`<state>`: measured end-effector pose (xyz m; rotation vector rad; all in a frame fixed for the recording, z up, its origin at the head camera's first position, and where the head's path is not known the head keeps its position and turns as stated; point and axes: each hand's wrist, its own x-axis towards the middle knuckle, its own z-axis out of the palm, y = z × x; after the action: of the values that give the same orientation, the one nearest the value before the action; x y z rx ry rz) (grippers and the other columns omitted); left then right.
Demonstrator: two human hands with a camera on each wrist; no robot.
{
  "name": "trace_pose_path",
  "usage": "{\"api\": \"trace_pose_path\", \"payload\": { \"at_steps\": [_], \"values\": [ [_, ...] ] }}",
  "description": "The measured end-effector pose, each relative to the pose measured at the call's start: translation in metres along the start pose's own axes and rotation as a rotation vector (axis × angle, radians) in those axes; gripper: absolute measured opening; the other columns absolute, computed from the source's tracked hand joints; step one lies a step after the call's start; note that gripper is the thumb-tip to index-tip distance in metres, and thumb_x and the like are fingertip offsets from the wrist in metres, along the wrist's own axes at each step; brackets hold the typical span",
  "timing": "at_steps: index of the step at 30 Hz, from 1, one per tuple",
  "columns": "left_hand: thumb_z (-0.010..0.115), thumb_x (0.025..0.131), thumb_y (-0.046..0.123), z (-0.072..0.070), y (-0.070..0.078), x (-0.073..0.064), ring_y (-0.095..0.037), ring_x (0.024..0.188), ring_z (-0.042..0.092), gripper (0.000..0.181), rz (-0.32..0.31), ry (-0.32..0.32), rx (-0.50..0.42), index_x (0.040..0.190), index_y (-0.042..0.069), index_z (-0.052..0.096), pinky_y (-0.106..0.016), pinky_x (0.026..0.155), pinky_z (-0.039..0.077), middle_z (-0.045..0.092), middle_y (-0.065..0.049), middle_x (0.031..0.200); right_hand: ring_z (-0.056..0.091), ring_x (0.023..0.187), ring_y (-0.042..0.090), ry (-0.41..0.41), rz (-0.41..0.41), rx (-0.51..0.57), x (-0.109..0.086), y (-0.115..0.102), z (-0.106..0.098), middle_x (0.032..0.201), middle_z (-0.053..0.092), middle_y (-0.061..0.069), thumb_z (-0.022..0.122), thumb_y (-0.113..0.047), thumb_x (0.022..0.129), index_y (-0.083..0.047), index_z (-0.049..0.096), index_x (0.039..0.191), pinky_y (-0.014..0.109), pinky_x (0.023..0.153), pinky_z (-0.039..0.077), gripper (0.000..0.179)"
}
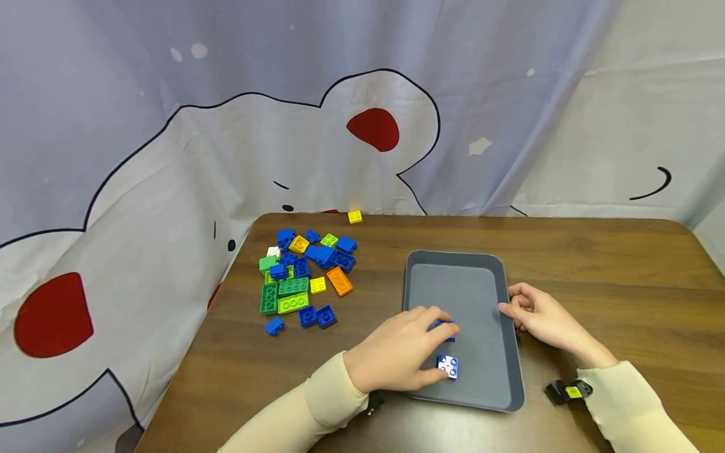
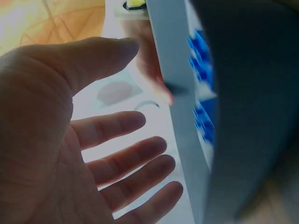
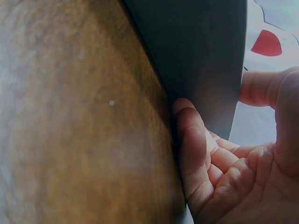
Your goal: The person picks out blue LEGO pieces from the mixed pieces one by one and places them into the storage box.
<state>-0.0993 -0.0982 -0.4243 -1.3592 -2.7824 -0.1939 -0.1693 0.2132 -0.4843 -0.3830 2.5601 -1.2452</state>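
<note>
In the frame's lower right, my right grip pinches the shallow grey plastic tray. My left grip is loose over two bumpy blue plastic blocks inside; if I tug the tray, they could slide.

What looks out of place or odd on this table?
One yellow brick: it sits alone at the far edge of the table, apart from the main pile of bricks, and might be knocked off. Nothing else stands out; the gray tray, with the right hand at its rim, shows no damage.
</note>
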Motion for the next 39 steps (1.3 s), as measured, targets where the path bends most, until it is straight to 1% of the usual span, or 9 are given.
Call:
{"api": "trace_pose_path", "payload": {
  "at_steps": [4,10,13,16,22,27,30,33,39],
  "values": [
    [0.074,0.092,0.05,-0.001,-0.019,-0.021,-0.016,0.119,0.06,0.065,-0.073,0.03,-0.012,0.145,0.018,0.057,-0.032,0.1,0.056,0.056,-0.001,0.141,0.056,0.063,0.008,0.0,-0.011,0.008,0.0,0.001,0.001,0.071,0.058,0.003,0.064,-0.024,0.103,0.008,0.053,0.126,0.025,0.06,0.047,0.04],
    [0.075,0.092,0.046,-0.002,-0.046,-0.052,-0.019,0.121,0.061,0.062,-0.212,0.031,-0.034,0.145,0.017,0.058,-0.039,0.103,0.055,0.058,-0.002,0.139,0.055,0.062,0.008,0.009,-0.014,0.009,-0.002,0.0,-0.001,0.07,0.058,0.002,0.064,-0.023,0.103,0.008,0.053,0.124,0.025,0.06,0.046,0.039],
    [0.077,0.091,0.044,0.001,-0.06,-0.065,-0.021,0.119,0.063,0.061,-0.274,0.033,-0.011,0.143,0.017,0.059,-0.041,0.103,0.055,0.059,-0.003,0.138,0.055,0.062,0.008,0.012,-0.011,0.009,-0.005,0.001,-0.003,0.07,0.058,0.001,0.064,-0.023,0.103,0.008,0.053,0.125,0.025,0.06,0.046,0.04],
    [0.079,0.09,0.043,0.004,-0.073,-0.078,-0.023,0.117,0.064,0.06,-0.32,0.047,0.031,0.14,0.016,0.061,-0.042,0.102,0.055,0.06,-0.005,0.135,0.055,0.062,0.008,0.014,-0.008,0.018,-0.006,0.003,-0.003,0.07,0.057,0.001,0.064,-0.023,0.103,0.008,0.053,0.125,0.025,0.06,0.046,0.04],
    [0.083,0.087,0.041,0.009,-0.096,-0.1,-0.024,0.109,0.066,0.058,-0.38,0.071,0.102,0.134,0.013,0.065,-0.042,0.098,0.057,0.062,-0.007,0.129,0.055,0.062,0.008,0.018,-0.004,0.031,-0.004,0.002,-0.001,0.071,0.057,0.001,0.065,-0.024,0.102,0.007,0.053,0.125,0.024,0.061,0.046,0.04],
    [0.086,0.083,0.041,0.011,-0.106,-0.115,-0.026,0.109,0.066,0.059,-0.454,0.032,0.147,0.131,0.012,0.066,-0.044,0.098,0.058,0.064,-0.009,0.127,0.056,0.062,0.008,0.013,-0.024,0.031,0.0,0.0,0.004,0.07,0.057,-0.001,0.065,-0.024,0.102,0.007,0.053,0.127,0.025,0.061,0.046,0.042],
    [0.088,0.082,0.04,0.013,-0.109,-0.119,-0.025,0.106,0.066,0.06,-0.484,0.013,0.15,0.13,0.012,0.067,-0.044,0.096,0.058,0.065,-0.009,0.123,0.056,0.062,0.008,0.013,-0.029,0.033,0.001,-0.001,0.005,0.069,0.056,-0.002,0.065,-0.023,0.102,0.007,0.053,0.127,0.025,0.061,0.047,0.041],
    [0.089,0.08,0.035,0.013,-0.111,-0.121,-0.024,0.102,0.066,0.058,-0.49,0.011,0.135,0.128,0.011,0.068,-0.044,0.096,0.058,0.067,-0.008,0.118,0.055,0.062,0.008,0.015,-0.03,0.037,0.0,-0.001,0.004,0.07,0.056,-0.002,0.065,-0.022,0.102,0.008,0.053,0.127,0.025,0.06,0.046,0.04],
    [0.088,0.082,0.024,0.017,-0.116,-0.116,-0.023,0.1,0.067,0.049,-0.465,0.034,0.066,0.125,0.009,0.07,-0.044,0.095,0.059,0.068,-0.006,0.114,0.055,0.062,0.007,0.019,-0.025,0.047,-0.001,0.0,0.001,0.07,0.056,-0.001,0.065,-0.02,0.102,0.009,0.053,0.127,0.024,0.06,0.046,0.04]
  ]
}}
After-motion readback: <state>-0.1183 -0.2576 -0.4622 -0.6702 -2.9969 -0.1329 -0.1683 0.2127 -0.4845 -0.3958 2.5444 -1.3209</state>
